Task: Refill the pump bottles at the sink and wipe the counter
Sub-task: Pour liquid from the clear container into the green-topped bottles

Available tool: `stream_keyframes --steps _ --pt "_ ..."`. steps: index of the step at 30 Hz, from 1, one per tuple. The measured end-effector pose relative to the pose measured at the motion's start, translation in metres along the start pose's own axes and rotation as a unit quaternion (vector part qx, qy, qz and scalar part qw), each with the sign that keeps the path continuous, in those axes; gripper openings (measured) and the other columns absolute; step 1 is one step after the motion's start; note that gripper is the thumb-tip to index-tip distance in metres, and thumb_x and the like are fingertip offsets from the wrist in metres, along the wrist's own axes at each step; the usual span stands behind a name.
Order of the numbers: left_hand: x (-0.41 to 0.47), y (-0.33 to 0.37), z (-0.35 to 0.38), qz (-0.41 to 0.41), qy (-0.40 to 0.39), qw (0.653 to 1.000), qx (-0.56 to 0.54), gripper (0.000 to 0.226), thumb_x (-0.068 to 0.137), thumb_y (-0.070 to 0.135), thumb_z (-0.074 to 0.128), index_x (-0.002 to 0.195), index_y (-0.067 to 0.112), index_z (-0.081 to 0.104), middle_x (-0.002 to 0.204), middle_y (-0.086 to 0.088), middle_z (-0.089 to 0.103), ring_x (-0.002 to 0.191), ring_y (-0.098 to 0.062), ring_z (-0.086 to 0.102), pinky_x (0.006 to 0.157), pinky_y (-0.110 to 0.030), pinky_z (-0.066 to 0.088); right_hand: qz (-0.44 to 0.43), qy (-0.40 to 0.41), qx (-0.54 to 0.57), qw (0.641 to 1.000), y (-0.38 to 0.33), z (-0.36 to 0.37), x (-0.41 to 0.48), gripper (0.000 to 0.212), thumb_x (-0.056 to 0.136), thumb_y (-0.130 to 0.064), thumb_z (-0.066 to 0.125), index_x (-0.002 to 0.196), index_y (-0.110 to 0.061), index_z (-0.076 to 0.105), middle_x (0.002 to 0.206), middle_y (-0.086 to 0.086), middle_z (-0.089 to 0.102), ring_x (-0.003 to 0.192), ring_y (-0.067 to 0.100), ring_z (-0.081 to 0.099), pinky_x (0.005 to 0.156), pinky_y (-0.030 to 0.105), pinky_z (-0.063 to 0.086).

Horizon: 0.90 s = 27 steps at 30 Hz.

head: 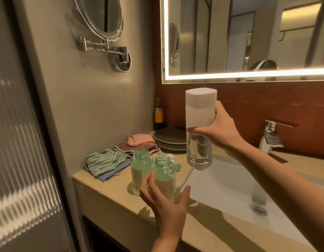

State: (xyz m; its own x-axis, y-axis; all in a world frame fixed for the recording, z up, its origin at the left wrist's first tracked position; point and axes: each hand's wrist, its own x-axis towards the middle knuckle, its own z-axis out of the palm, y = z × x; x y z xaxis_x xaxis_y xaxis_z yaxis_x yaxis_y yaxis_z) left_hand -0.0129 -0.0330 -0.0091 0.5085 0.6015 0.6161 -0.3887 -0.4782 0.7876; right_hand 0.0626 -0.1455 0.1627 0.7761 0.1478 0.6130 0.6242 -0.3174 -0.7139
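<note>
- Your right hand (221,130) grips the clear bottle (198,115), white cap on, upright above the sink's (226,188) left edge.
- Your left hand (166,200) is spread just beside the nearer green bottle (164,177); contact is unclear.
- That one and the farther green bottle (141,168) stand uncapped on the counter (106,193).
- Cloths (103,162) and stacked plates (169,140) lie behind them.

Teal bottles (154,177), white-capped clear refill bottle (199,135), green-striped cloth (103,161)

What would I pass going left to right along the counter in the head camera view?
green striped cloth → left green bottle → right green bottle → clear bottle, gripped by the right hand → faucet
</note>
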Motion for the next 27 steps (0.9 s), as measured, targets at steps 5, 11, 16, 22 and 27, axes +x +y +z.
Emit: stream_keyframes --steps 5,11,16,22,27 --pt "-0.005 0.064 -0.004 0.038 -0.18 0.982 -0.04 0.103 0.064 0.052 0.076 0.13 0.062 -0.003 0.142 0.03 0.009 0.137 0.002 0.013 0.111 -0.024 0.02 0.005 -0.038 -0.017 0.999 -0.012 -0.012 -0.05 0.075 0.061 -0.028 0.086 0.12 -0.028 0.039 0.103 -0.013 0.054 0.094 0.006 0.057 0.064 0.014 0.047" --pt "0.0 0.088 -0.021 -0.017 -0.18 0.98 -0.081 0.116 0.059 0.031 0.087 0.146 0.035 0.011 0.13 0.022 0.043 0.119 0.003 0.042 0.098 -0.014 0.039 0.012 -0.112 0.061 0.992 -0.039 -0.005 -0.1 0.08 0.05 -0.04 0.086 0.116 -0.041 0.04 0.109 -0.019 0.057 0.099 0.0 0.058 0.077 0.021 0.055" --pt "-0.003 0.082 -0.052 -0.036 -0.104 0.989 -0.097 0.073 0.054 0.043 0.08 0.118 0.038 0.047 0.104 0.014 0.065 0.093 -0.01 0.065 0.079 -0.04 0.055 0.043 -0.268 0.104 0.957 -0.059 -0.01 -0.112 0.066 0.062 -0.047 0.078 0.114 -0.055 0.037 0.11 -0.028 0.059 0.1 -0.01 0.058 0.079 0.015 0.053" --pt "-0.001 0.083 -0.071 0.023 -0.098 0.994 0.05 0.076 0.059 0.046 0.082 0.124 0.03 0.046 0.096 0.013 0.061 0.081 -0.003 0.057 0.059 -0.009 0.041 -0.004 -0.19 -0.083 0.978 -0.1 -0.021 -0.093 0.086 0.07 -0.081 0.028 0.14 -0.032 0.033 0.128 -0.014 0.051 0.103 0.006 0.053 0.084 0.024 0.049" --pt "-0.003 0.086 -0.076 0.079 -0.079 0.984 0.138 0.074 0.06 0.056 0.076 0.122 0.027 0.046 0.081 0.024 0.047 0.065 -0.004 0.048 0.054 -0.013 0.037 -0.077 -0.187 -0.428 0.881 -0.13 -0.007 -0.084 0.084 0.073 -0.08 0.009 0.087 -0.016 0.061 0.078 0.001 0.06 0.066 0.014 0.054 0.059 0.03 0.047"
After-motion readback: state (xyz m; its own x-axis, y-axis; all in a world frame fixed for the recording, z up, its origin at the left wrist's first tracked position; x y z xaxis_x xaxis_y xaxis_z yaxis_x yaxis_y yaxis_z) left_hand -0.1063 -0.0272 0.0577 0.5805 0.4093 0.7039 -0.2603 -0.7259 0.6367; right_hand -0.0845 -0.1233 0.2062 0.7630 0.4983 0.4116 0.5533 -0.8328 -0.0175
